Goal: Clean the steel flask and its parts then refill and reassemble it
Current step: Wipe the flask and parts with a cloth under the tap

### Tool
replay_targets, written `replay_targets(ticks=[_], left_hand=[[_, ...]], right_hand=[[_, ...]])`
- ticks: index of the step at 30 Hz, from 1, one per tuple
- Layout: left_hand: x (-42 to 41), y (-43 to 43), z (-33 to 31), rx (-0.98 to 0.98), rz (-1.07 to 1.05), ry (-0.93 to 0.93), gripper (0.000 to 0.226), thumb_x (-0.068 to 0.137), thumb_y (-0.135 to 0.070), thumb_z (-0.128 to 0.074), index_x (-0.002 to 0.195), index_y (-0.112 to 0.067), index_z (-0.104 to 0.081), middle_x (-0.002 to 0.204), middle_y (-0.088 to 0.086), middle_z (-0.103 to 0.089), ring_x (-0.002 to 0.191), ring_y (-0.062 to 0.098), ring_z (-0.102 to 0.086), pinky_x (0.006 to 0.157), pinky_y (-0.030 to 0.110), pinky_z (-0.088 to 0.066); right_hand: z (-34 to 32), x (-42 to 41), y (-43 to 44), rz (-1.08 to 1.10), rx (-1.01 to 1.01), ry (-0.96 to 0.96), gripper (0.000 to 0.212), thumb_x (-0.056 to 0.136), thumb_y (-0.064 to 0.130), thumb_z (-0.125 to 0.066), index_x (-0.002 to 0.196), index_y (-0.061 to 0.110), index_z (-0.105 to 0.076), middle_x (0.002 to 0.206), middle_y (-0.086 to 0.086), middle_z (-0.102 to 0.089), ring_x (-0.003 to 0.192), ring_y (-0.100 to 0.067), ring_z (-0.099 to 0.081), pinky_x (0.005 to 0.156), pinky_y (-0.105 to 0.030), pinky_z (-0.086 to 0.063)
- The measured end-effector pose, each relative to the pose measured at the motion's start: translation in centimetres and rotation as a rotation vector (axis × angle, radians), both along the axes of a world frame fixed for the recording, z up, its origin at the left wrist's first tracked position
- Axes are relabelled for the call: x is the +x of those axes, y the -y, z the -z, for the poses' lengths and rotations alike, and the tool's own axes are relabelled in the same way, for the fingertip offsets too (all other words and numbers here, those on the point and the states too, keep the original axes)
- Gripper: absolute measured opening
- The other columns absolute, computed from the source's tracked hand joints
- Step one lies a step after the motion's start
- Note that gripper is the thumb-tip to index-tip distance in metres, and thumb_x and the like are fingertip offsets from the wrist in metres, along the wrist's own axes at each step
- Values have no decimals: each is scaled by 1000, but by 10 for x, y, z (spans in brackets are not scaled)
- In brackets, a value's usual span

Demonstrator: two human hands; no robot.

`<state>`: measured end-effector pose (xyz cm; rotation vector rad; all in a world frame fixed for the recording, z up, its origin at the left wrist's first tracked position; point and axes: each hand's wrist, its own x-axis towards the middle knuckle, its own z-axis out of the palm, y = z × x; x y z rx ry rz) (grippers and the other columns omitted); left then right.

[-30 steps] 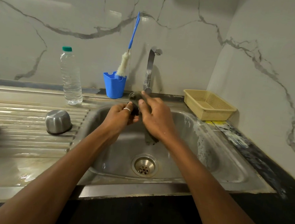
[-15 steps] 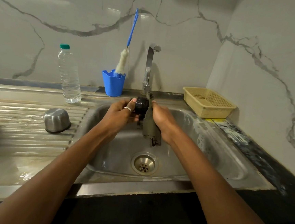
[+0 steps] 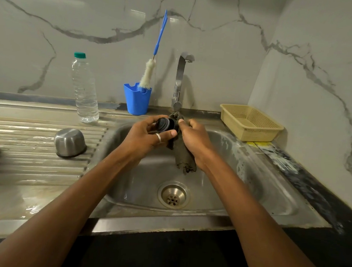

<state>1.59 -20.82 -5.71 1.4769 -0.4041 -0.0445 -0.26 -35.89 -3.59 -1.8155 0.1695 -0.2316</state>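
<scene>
Above the sink [image 3: 240, 188], left hand [image 3: 145, 138] grips the probably slippery flask stopper [image 3: 163, 124] by its rim, right hand [image 3: 195, 141] clutching a limp cloth [image 3: 183, 158].

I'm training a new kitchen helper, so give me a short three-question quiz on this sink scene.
1. True or false: the left hand grips the black stopper.
2. What does the right hand hold? A) grey cloth B) yellow sponge C) steel spoon
3. Fill in: the steel cup sits upside down on the ___.
Key: 1 true; 2 A; 3 drainboard.
</scene>
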Motion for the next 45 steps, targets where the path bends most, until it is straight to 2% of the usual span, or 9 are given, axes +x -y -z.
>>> replay_targets(ticks=[5, 9, 15, 20, 29, 32, 36, 42, 45], left_hand=[[2, 2, 2, 153, -56, 133, 51, 80, -15, -85, 127, -22, -68, 114, -5, -74, 102, 3, -69, 76, 12, -53], [6, -1, 5, 135, -91, 129, 44, 84, -20, -83, 125, -21, -69, 110, -3, -76, 103, 13, -72, 79, 19, -52], [8, -11, 4, 157, -178, 165, 36, 86, -19, -81, 121, -22, -72, 100, -7, -77, 93, 11, -73, 75, 28, -56], [8, -7, 6, 293, -151, 252, 38, 83, -22, -83, 120, -27, -73, 104, -8, -77, 100, 10, -72, 94, 41, -59], [12, -11, 9, 445, -181, 360, 42, 79, -30, -87, 118, -34, -74, 104, -13, -77, 100, 4, -71, 96, 41, -58], [11, -7, 7, 473, -191, 406, 43, 77, -30, -87, 119, -32, -74, 101, -14, -77, 96, 0, -72, 93, 34, -58], [16, -16, 7, 503, -307, 426, 35, 78, -28, -87, 112, -29, -77, 91, -16, -75, 85, -12, -67, 75, 7, -50], [16, -14, 8, 575, -246, 430, 46, 71, -43, -83, 115, -35, -76, 94, -16, -77, 91, -1, -71, 88, 36, -60], [19, -13, 6, 597, -297, 410, 49, 71, -33, -86, 118, -31, -73, 93, -12, -75, 88, 6, -71, 88, 40, -59]], right_hand=[[-4, 1, 7, 90, -244, 205, 17, 99, 30, -59, 111, 22, -68, 105, 4, -70, 97, -13, -65, 80, -27, -51], [-9, -6, 5, -23, -388, 362, 24, 96, 16, -61, 117, 22, -71, 114, 3, -65, 82, 6, -63, 63, -3, -43], [-8, -7, 0, -79, -643, 493, 29, 92, 16, -61, 117, 23, -73, 107, 5, -62, 91, -5, -58, 75, -10, -43], [-5, -6, 4, -48, -640, 490, 29, 93, 9, -59, 114, 22, -74, 104, 6, -58, 91, -7, -57, 76, -12, -44], [3, 3, 5, 30, -742, 462, 26, 91, 14, -61, 109, 22, -77, 102, 0, -64, 90, -14, -61, 76, -28, -51], [2, -1, 6, -20, -669, 524, 30, 89, 8, -62, 111, 20, -78, 103, 5, -64, 92, -9, -60, 83, -23, -52], [6, 0, 7, -72, -679, 502, 26, 86, 17, -67, 107, 24, -80, 96, 6, -68, 85, -9, -63, 79, -30, -56], [4, 3, 4, -36, -655, 580, 28, 87, 10, -62, 109, 20, -78, 104, 3, -69, 91, -7, -62, 86, -31, -56], [-1, -3, 4, -91, -624, 684, 28, 85, 15, -61, 106, 22, -78, 101, 6, -71, 90, -5, -63, 83, -28, -56]])
